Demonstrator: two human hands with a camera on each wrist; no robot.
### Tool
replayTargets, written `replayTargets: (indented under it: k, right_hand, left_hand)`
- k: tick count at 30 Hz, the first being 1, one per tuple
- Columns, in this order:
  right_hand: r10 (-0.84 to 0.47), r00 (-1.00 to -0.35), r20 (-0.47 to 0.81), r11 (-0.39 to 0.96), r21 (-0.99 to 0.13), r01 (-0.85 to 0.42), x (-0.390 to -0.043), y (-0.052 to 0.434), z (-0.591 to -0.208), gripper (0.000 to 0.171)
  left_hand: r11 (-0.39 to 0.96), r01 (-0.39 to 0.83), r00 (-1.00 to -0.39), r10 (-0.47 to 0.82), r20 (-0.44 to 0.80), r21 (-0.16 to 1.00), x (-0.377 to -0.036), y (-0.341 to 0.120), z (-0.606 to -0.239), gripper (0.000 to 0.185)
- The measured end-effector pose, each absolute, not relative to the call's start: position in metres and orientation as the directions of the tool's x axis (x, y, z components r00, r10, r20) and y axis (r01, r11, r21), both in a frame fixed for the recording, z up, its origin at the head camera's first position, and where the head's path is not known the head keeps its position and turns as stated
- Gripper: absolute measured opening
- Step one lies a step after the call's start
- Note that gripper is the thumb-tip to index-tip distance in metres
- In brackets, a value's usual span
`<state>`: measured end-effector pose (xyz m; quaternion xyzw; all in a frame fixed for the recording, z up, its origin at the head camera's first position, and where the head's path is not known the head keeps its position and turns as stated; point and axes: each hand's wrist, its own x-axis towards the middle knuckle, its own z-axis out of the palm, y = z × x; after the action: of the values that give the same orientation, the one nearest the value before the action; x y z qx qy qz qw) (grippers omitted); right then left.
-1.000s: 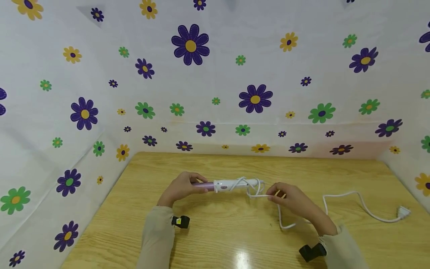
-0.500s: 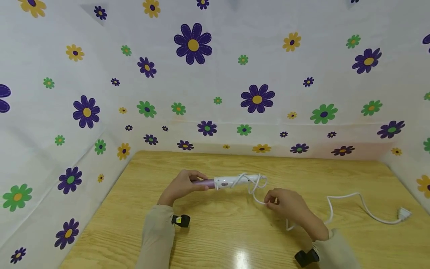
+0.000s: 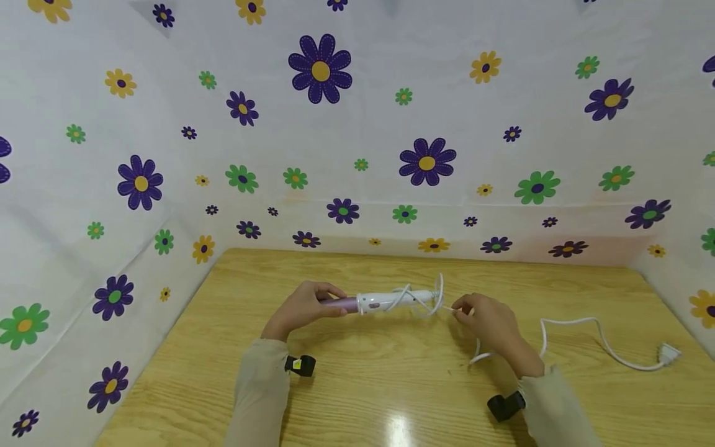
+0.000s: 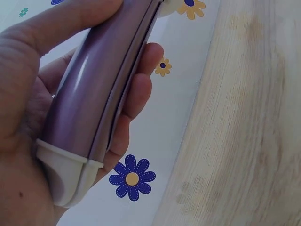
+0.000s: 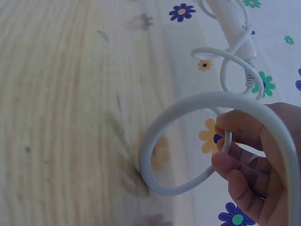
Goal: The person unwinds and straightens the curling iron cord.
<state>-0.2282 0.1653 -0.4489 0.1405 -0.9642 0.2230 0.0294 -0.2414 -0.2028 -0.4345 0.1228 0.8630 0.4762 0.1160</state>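
A hair iron (image 3: pixel 385 301) with a purple barrel (image 4: pixel 94 94) and a white handle is held level above the wooden table (image 3: pixel 357 385). My left hand (image 3: pixel 304 308) grips the purple barrel end. Its white cord (image 3: pixel 575 338) is looped around the white handle and trails right across the table to a plug (image 3: pixel 669 354). My right hand (image 3: pixel 483 320) pinches the cord (image 5: pixel 197 141) just right of the handle's end, with a loop of it curling below the fingers (image 5: pixel 240 165).
Flower-printed white sheets (image 3: pixel 357 124) wall in the table at the back and on both sides. The cord's slack lies on the right half of the table. Black wrist cameras (image 3: pixel 505 406) sit on both sleeves.
My right hand has carried the cord up and back toward the handle's end, adding a loop there. The slack on the table has shortened. The left hand stays put.
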Motion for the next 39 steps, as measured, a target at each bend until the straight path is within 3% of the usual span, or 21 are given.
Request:
replayTargets:
  k: [15, 25, 31, 35, 39]
  right_hand:
    - [-0.127, -0.973, 0.195, 0.772, -0.597, -0.22, -0.231, 0.192, -0.428, 0.025]
    - [-0.192, -0.898, 0.395, 0.7, -0.586, -0.407, -0.213, 0.222, -0.424, 0.005]
    - [-0.22, -0.855, 0.47, 0.695, -0.54, -0.475, -0.206, 0.238, -0.42, 0.007]
    - [-0.261, -0.862, 0.435, 0.732, -0.493, -0.47, -0.204, 0.248, -0.429, 0.007]
    - [-0.311, -0.916, 0.254, 0.779, -0.483, -0.399, -0.203, 0.254, -0.441, 0.007]
  left_hand:
    - [0.516, 0.088, -0.946, 0.312, -0.091, 0.852, -0.244, -0.207, -0.436, 0.04]
    - [0.575, 0.081, -0.957, 0.274, -0.098, 0.814, -0.244, -0.206, -0.437, 0.038]
    - [0.591, 0.083, -0.965, 0.249, -0.083, 0.803, -0.244, -0.207, -0.435, 0.038]
    - [0.587, 0.075, -0.969, 0.235, -0.081, 0.806, -0.244, -0.207, -0.435, 0.038]
    - [0.582, 0.062, -0.973, 0.217, -0.081, 0.811, -0.243, -0.209, -0.436, 0.038]
